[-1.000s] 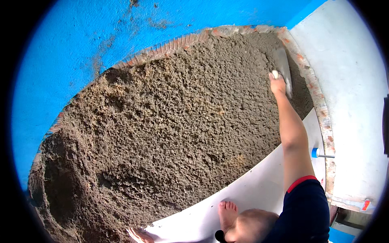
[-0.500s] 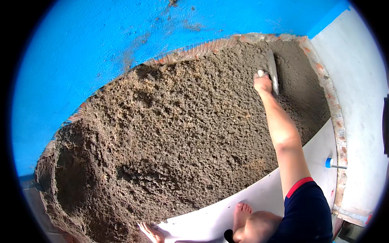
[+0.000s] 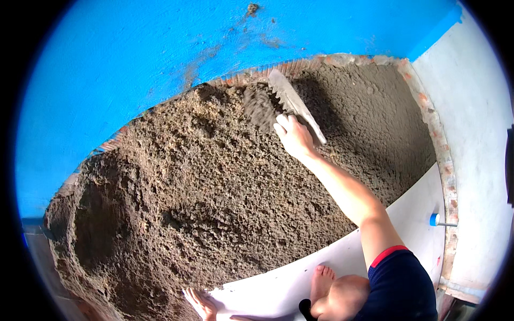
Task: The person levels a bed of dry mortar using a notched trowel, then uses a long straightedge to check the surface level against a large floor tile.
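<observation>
My right hand [image 3: 293, 136] grips a flat metal trowel [image 3: 300, 109] with a notched long edge, held over the upper middle of a broad bed of rough grey-brown mortar [image 3: 214, 182]. Right of the trowel the mortar is smoother and partly shaded. My left hand [image 3: 201, 304], low in the view, lies with fingers apart at the edge where the white board [image 3: 273, 267] meets the mortar, holding nothing.
A blue wall [image 3: 134, 59] curves along the top and left, a white wall [image 3: 471, 160] along the right, with chipped brick edging [image 3: 428, 112] between it and the mortar. A blue-capped pipe [image 3: 435, 219] stands out at the right. My bare foot [image 3: 323, 278] is on the board.
My right hand and the trowel have swept left from the right edge to the upper middle, turning slightly; smoother mortar shows behind them. My left hand has stayed by the board's edge.
</observation>
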`<state>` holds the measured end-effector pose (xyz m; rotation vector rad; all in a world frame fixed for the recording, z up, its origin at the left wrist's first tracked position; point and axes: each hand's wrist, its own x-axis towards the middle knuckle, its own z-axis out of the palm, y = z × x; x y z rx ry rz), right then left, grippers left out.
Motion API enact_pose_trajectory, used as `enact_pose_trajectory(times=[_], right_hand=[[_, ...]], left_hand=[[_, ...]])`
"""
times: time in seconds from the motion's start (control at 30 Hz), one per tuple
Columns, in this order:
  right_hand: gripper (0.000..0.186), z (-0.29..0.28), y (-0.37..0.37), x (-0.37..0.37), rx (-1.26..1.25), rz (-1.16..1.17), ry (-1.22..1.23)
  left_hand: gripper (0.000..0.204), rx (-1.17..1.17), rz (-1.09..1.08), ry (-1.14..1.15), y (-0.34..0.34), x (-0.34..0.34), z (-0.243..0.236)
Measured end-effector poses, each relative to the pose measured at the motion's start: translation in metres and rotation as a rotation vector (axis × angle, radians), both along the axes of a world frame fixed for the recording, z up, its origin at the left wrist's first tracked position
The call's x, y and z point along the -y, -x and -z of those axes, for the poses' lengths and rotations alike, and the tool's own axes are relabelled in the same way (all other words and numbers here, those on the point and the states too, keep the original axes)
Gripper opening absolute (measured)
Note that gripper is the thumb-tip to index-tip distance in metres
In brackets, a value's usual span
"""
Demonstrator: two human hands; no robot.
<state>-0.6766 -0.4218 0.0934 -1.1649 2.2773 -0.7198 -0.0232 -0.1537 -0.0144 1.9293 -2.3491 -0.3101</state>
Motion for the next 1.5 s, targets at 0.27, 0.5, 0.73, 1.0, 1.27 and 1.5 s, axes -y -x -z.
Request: enact_pose_trajectory(times=[0.27,0.5,0.73,1.0,1.27,1.5], right_hand=[[0.039,0.016,-0.056,-0.097,0.078,-0.800,-0.009],[0.043,-0.006,0.029,-0.002,0.325,-0.248,-0.284],[0.036,0.021,0.142,0.000,0.306,0.375,-0.011],[0.038,0.021,0.069,-0.034,0.752,-0.071,-0.149],[0.032,0.030,0.223,-0.016,0.624,0.379,0.095],[0.043,0.055,0.341,-0.058,0.498,0.689,0.161]], left_hand=[[0.053,-0.014,-0.008,0.028,0.000,-0.001,0.008],[0.054,-0.007,-0.060,-0.014,-0.005,-0.010,0.006],[0.056,-0.029,0.048,0.025,0.001,0.005,0.012],[0.060,-0.060,0.143,0.148,0.020,0.016,-0.011],[0.058,0.105,0.034,0.088,0.065,0.009,-0.001],[0.056,0.164,-0.008,0.072,0.071,0.012,-0.006]])
